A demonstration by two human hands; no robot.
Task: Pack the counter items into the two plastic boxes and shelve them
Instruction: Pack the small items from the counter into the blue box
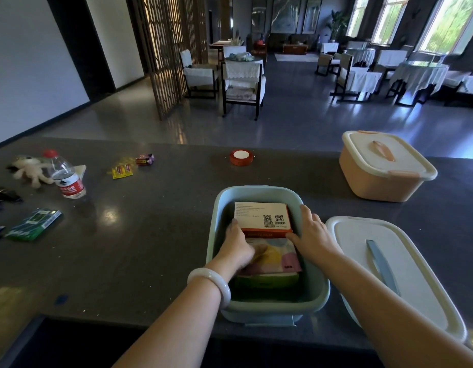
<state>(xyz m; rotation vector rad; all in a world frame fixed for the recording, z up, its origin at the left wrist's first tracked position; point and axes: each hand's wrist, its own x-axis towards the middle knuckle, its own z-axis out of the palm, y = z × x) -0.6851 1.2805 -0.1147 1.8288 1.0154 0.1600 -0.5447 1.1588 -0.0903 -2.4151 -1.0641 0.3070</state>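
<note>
An open green plastic box (319, 290) stands at the counter's near edge. Inside it an orange-and-white carton (262, 215) lies on top of a pastel-coloured pack (280, 257). My left hand (236, 245) is inside the box, fingers against the carton's left side. On the carton's right side rests my right hand (311, 233), its fingers fairly straight along the edge. The box's white lid (397, 272) lies flat to the right. A closed orange plastic box (384, 168) stands at the back right.
On the dark counter (155, 229) to the left lie a water bottle (66, 175), a plush toy (28, 168), yellow sweet packets (122, 170), a purple wrapper (145, 159), a green pack (34, 224) and dark glasses (5, 195). A red tape roll (240, 156) sits at the back.
</note>
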